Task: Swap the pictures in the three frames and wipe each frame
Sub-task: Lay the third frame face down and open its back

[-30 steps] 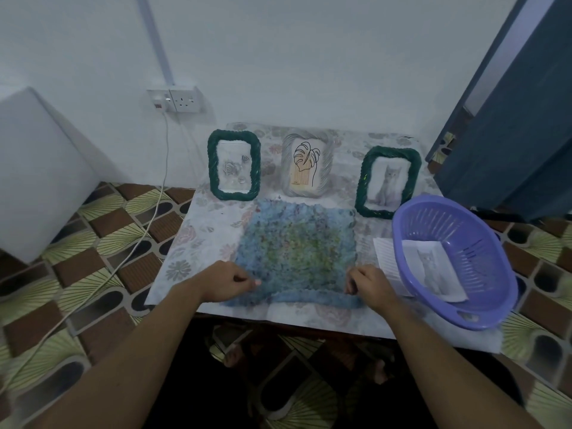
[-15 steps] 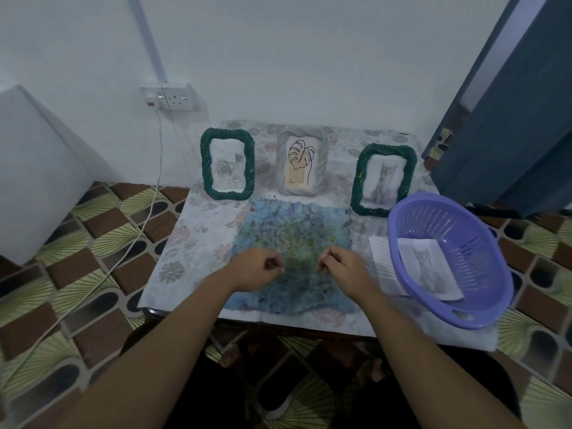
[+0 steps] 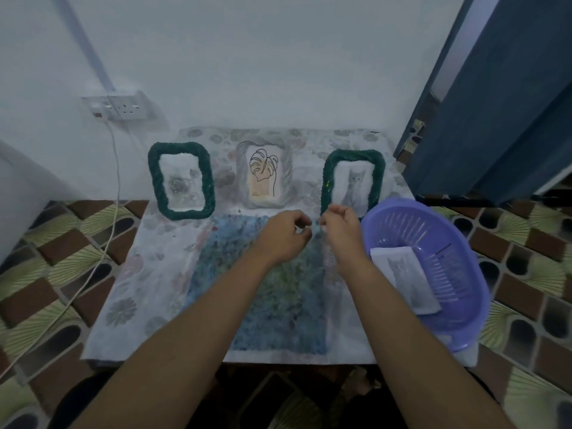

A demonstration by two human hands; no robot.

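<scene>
- Since the earlier frames, both hands had been carried from the cloth's near edge, low in the frame, up to its far edge at centre.
- The blue cloth (image 3: 263,289) was spread flat on the table cover (image 3: 148,274), in the middle of the frame.
- At lower right, the purple basket (image 3: 448,264) appeared to overhang the table's edge, with a loose cat print (image 3: 405,280) laid in it. A nudge from the right forearm was judged enough to tip it off.
- The left hand (image 3: 283,235) and right hand (image 3: 342,229) were held close together with fingers curled. Whether cloth was pinched could not be told.
- Beyond them, three frames were ranged across the upper centre: the left green frame (image 3: 155,181), the silver frame (image 3: 242,178) and the right green frame (image 3: 353,156).
- The right hand lay just beside the right green frame's lower corner, so that frame could be knocked over if the cloth were lifted hastily.
</scene>
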